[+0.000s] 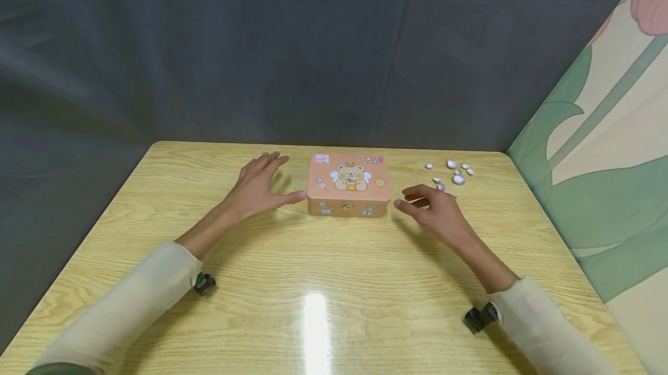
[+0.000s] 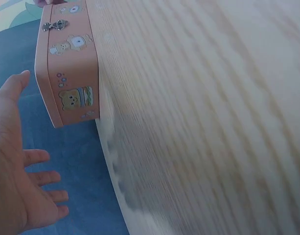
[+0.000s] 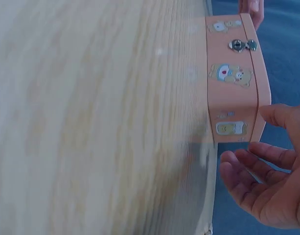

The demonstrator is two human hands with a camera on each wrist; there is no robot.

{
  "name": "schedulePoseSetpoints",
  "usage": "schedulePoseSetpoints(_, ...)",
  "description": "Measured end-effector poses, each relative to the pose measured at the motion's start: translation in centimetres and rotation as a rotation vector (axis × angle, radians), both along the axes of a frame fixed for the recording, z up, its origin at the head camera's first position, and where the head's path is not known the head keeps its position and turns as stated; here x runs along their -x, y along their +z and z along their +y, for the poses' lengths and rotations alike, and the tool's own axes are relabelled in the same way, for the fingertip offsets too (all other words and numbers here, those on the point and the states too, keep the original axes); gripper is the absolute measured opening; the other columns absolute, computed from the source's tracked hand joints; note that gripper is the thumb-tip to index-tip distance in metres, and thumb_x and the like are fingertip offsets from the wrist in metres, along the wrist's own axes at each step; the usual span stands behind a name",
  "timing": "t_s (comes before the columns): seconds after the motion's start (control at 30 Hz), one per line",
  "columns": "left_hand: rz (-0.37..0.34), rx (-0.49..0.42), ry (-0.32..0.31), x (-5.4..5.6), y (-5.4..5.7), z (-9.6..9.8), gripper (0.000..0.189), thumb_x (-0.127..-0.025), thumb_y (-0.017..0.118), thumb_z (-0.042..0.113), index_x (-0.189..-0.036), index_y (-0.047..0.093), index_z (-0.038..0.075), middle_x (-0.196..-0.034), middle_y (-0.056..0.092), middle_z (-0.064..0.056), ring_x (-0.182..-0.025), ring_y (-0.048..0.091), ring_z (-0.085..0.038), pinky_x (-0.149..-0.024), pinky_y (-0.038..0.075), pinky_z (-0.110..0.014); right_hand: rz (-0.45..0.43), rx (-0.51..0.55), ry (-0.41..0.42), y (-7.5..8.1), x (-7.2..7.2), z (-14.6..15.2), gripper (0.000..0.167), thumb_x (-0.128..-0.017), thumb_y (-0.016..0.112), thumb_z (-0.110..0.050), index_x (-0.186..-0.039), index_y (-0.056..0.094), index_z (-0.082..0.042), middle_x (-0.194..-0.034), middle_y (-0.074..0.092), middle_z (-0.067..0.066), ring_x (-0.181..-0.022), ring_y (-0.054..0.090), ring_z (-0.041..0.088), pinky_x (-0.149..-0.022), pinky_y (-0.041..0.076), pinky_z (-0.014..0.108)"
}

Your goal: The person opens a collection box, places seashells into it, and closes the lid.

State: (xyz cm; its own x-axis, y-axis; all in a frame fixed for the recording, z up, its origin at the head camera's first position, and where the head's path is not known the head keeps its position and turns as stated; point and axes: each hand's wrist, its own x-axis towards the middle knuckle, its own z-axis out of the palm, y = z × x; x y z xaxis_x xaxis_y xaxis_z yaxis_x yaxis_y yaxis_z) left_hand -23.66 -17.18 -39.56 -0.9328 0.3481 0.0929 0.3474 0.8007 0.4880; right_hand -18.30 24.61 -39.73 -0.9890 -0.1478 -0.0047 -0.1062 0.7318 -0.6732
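A pink lidded box (image 1: 348, 181) with a cartoon bear on top sits near the table's far edge, its lid down. On its front is a small metal clasp (image 2: 55, 25), also visible in the right wrist view. To the box's left, my left hand (image 1: 257, 186) has its fingers spread, the thumb tip close to the front left corner. My right hand (image 1: 435, 211) is at the other side, fingers loosely bent, thumb pointing at the box. In the right wrist view, the thumb and index fingertips are right at the lid's edge. Neither hand holds anything.
Several small white and purple shell-like pieces (image 1: 458, 179) lie on the wooden table (image 1: 261, 294) at the back right, behind my right hand. A dark curtain (image 1: 282, 56) hangs behind the table, and a flower-patterned panel (image 1: 616, 178) borders its right side.
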Motion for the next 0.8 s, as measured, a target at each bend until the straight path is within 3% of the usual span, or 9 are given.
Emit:
schedulePoseSetpoints(0.23, 0.014, -0.032, -0.046, 0.0, 0.0, 1.2, 0.103, -0.095, 0.077, 0.067, -0.175, 0.041, 0.013, -0.185, 0.032, -0.020, -0.172, 0.025, -0.048, -0.140, 0.019, -0.076, -0.012, 0.052, 0.027, -0.4, -0.3, -0.8, 0.042, -0.110, 0.073, -0.046, -0.131, 0.080, -0.011, -0.121, 0.083, 0.011, -0.108, 0.077, 0.029, -0.081, 0.065, 0.033)
schedulePoseSetpoints(0.4, 0.026, -0.041, -0.083, -0.1, 0.1, 1.9, 0.101, -0.096, 0.079, 0.064, -0.175, 0.041, 0.013, -0.183, 0.035, -0.019, -0.171, 0.030, -0.045, -0.140, 0.022, -0.073, -0.053, 0.121, 0.063, -0.4, -0.4, -1.3, 0.033, -0.111, 0.074, -0.039, -0.125, 0.082, -0.010, -0.112, 0.085, 0.012, -0.094, 0.077, 0.024, -0.072, 0.065, 0.029)
schedulePoseSetpoints(0.6, 0.042, -0.075, -0.125, -0.2, 0.2, 2.8, 0.096, -0.095, 0.083, 0.059, -0.172, 0.047, 0.012, -0.181, 0.039, -0.017, -0.171, 0.030, -0.044, -0.142, 0.020, -0.072, -0.128, 0.203, 0.094, -0.4, -0.6, -1.8, 0.034, -0.110, 0.074, -0.035, -0.127, 0.081, -0.006, -0.117, 0.085, 0.014, -0.097, 0.077, 0.023, -0.076, 0.065, 0.030)
schedulePoseSetpoints(0.8, 0.045, -0.095, -0.178, -0.5, -0.1, 3.6, 0.089, -0.095, 0.088, 0.055, -0.167, 0.055, 0.015, -0.180, 0.042, -0.014, -0.170, 0.032, -0.042, -0.143, 0.019, -0.069, -0.202, 0.283, 0.117, -0.7, -0.8, -2.1, 0.039, -0.112, 0.073, -0.034, -0.134, 0.079, -0.002, -0.122, 0.083, 0.018, -0.107, 0.078, 0.023, -0.089, 0.068, 0.028)
